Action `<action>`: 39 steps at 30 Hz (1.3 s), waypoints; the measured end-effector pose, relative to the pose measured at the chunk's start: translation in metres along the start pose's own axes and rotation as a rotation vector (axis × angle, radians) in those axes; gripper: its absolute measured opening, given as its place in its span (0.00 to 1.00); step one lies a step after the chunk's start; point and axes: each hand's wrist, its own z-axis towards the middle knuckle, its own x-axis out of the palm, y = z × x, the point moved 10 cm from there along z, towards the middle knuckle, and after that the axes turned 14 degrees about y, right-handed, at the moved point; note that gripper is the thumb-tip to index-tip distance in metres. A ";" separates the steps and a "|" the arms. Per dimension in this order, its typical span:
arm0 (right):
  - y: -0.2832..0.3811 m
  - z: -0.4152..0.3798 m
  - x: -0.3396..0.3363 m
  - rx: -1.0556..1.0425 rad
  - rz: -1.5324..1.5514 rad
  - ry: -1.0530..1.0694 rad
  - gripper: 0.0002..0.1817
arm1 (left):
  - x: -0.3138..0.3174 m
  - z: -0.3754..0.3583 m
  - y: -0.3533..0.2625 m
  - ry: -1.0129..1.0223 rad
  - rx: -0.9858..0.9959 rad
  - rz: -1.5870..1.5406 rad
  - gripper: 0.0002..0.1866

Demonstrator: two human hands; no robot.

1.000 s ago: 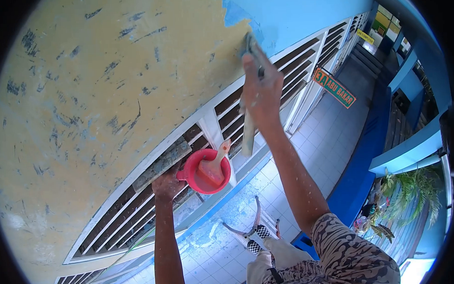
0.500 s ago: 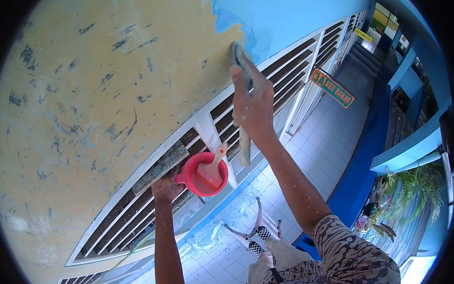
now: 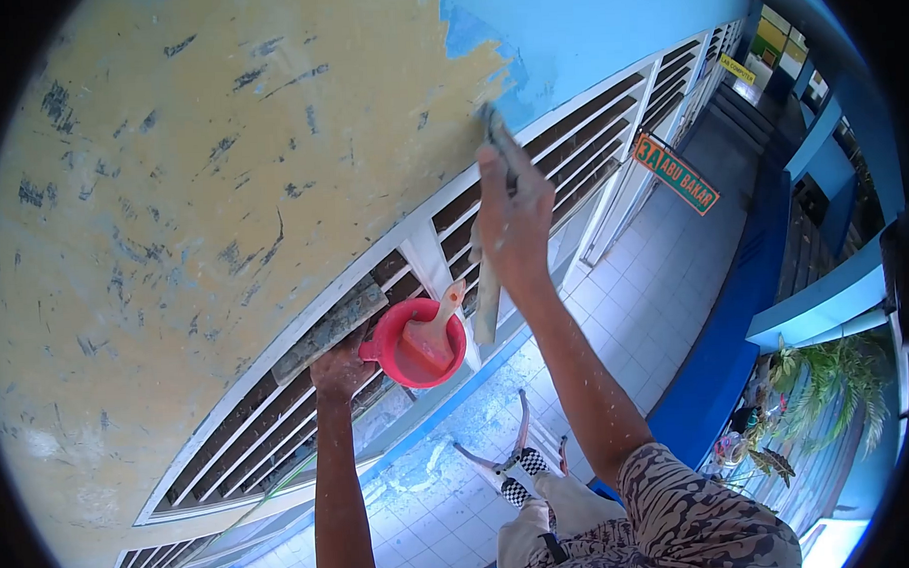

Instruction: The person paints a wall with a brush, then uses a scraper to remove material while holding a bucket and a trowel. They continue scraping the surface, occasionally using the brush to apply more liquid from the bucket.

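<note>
My right hand (image 3: pixel 515 217) is closed on a scraper (image 3: pixel 487 303), its pale handle hanging below the palm. The fingertips and the tool's dark end are at the yellowish wall (image 3: pixel 269 120), just below the ragged border with the light blue paint (image 3: pixel 586 29). Lower left, my left hand (image 3: pixel 339 370) grips a red plastic dipper (image 3: pixel 379 349) on its handle side. A broad paintbrush (image 3: pixel 431 335) leans in the dipper, bristles down in the reddish contents. Above that hand, a stained grey board (image 3: pixel 328 330) lies across the window slats.
White-framed louvre windows (image 3: pixel 429 260) run diagonally below the wall. Far beneath, a tiled floor (image 3: pixel 664 257) holds a blue bench (image 3: pixel 722 335). My checkered shoes (image 3: pixel 521 477) are beside a pale stand's legs (image 3: pixel 525 427). A class sign (image 3: pixel 677 174) juts out at right; potted plants (image 3: pixel 834 391) stand lower right.
My right hand and the scraper have moved slightly down along the wall, near the blue border. The dipper stays in my left hand; the whole view has shifted a little.
</note>
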 end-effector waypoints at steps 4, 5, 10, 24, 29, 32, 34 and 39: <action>-0.008 0.002 -0.008 0.350 0.281 0.036 0.25 | 0.004 -0.005 0.003 0.022 -0.008 0.036 0.40; -0.015 0.011 -0.012 0.343 0.292 0.026 0.25 | 0.016 -0.007 0.009 0.120 -0.056 0.047 0.42; 0.018 0.003 -0.004 -0.009 -0.083 0.005 0.26 | -0.005 -0.001 -0.003 -0.058 0.011 0.064 0.41; -0.030 0.000 -0.002 0.404 0.311 0.032 0.27 | -0.001 -0.005 -0.001 -0.027 0.005 0.067 0.35; -0.002 0.011 -0.022 0.174 0.042 -0.035 0.25 | -0.001 -0.003 -0.002 0.022 -0.004 0.059 0.36; -0.041 0.000 -0.008 0.549 0.395 -0.002 0.24 | 0.001 -0.003 0.001 0.061 -0.025 0.073 0.37; 0.028 -0.014 0.002 -0.518 -0.478 -0.164 0.26 | -0.007 -0.001 -0.004 -0.020 0.002 0.106 0.37; -0.018 0.000 -0.006 0.436 0.378 0.010 0.24 | -0.002 -0.005 0.000 0.100 -0.034 0.096 0.37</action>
